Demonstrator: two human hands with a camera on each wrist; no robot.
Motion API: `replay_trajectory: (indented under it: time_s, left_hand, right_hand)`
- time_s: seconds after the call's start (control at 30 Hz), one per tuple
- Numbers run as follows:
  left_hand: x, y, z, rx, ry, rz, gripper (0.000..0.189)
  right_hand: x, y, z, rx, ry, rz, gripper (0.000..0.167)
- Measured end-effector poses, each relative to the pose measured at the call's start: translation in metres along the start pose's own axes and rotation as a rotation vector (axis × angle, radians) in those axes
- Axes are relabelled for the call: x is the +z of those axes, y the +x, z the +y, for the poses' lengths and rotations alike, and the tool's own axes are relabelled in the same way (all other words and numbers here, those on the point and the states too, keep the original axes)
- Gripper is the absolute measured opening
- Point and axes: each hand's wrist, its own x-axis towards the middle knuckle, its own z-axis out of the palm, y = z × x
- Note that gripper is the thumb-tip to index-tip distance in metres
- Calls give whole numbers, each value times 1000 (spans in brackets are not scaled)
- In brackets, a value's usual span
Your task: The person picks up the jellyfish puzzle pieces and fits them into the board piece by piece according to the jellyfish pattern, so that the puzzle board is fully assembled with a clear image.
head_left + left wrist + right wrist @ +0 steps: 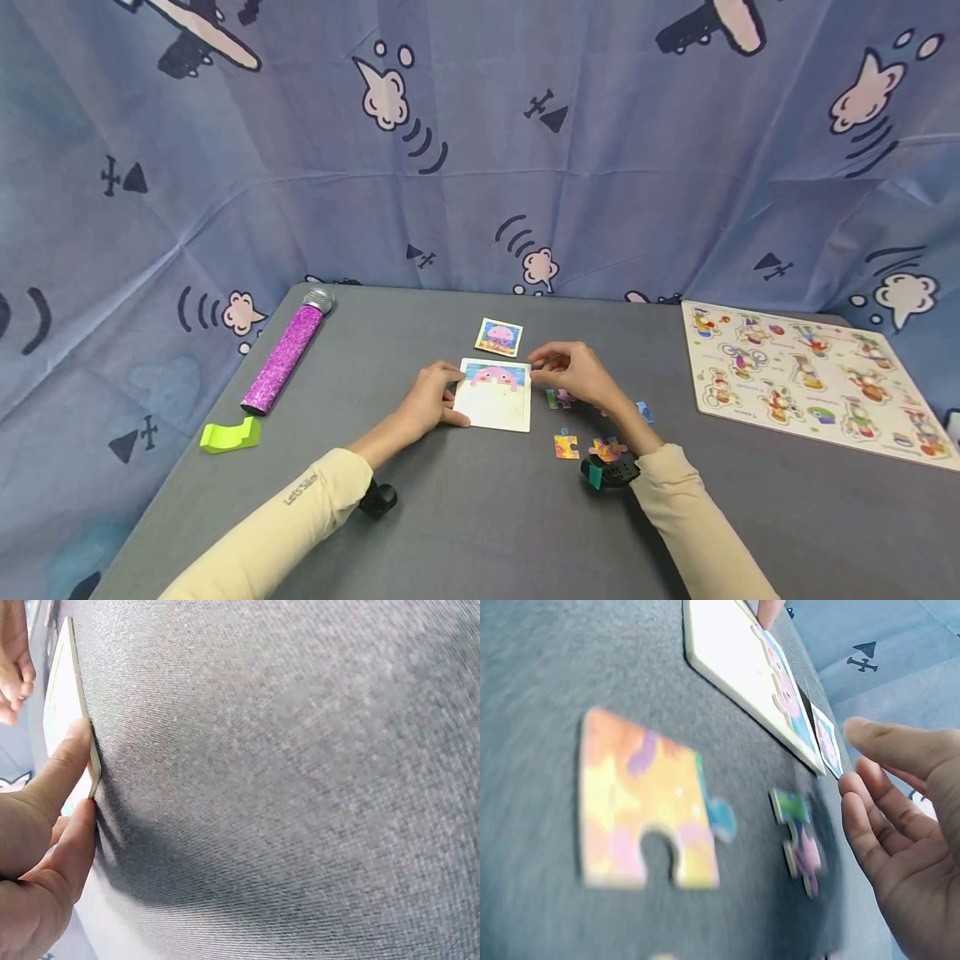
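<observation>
My left hand (429, 398) holds the left side of a white puzzle tray (491, 413). In the left wrist view its thumb (71, 754) lies over the tray's edge, with fingertips against the side. Joined pieces showing a pink sea creature (495, 377) fill the upper part of the tray. Beside the upper right corner is my right hand (576, 371), fingers loosely bent and nothing between them in the right wrist view. Loose puzzle pieces lie near it: a yellow-orange one (641, 806), a green-and-pink one (799, 836), another orange one (607, 450) and a blue one (645, 411).
Just behind the tray lies a small picture card (498, 337) with a pink octopus-like figure. A glittery purple microphone (288, 354) and a lime-green stand (230, 435) are at the left. On the right is a large picture board (813, 379). A blue patterned curtain (465, 167) hangs behind the grey table (450, 533).
</observation>
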Motion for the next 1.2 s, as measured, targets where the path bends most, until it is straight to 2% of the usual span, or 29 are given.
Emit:
replay_trajectory:
  time_s: [0.17, 0.37, 0.57, 0.8, 0.97, 1.2]
  left_hand:
    - [1, -1, 0, -8, -14, 9, 67]
    - [2, -4, -3, -3, -42, 29, 65]
    - [2, -4, -8, 45, -37, 34, 64]
    - [2, -3, -9, 46, -41, 26, 65]
    - [2, -3, -10, 64, -44, 32, 66]
    - [0, -4, -8, 43, -46, 22, 66]
  right_hand:
    - [-12, -13, 5, 30, 78, 3, 29]
    - [-23, -29, 9, 20, 91, -10, 30]
    - [-30, -39, 16, -13, 3, -60, 26]
    - [-32, -41, 23, -84, -166, -74, 25]
    - [-32, -38, 26, -103, -249, -89, 24]
    - [-32, -35, 22, -114, -285, -108, 19]
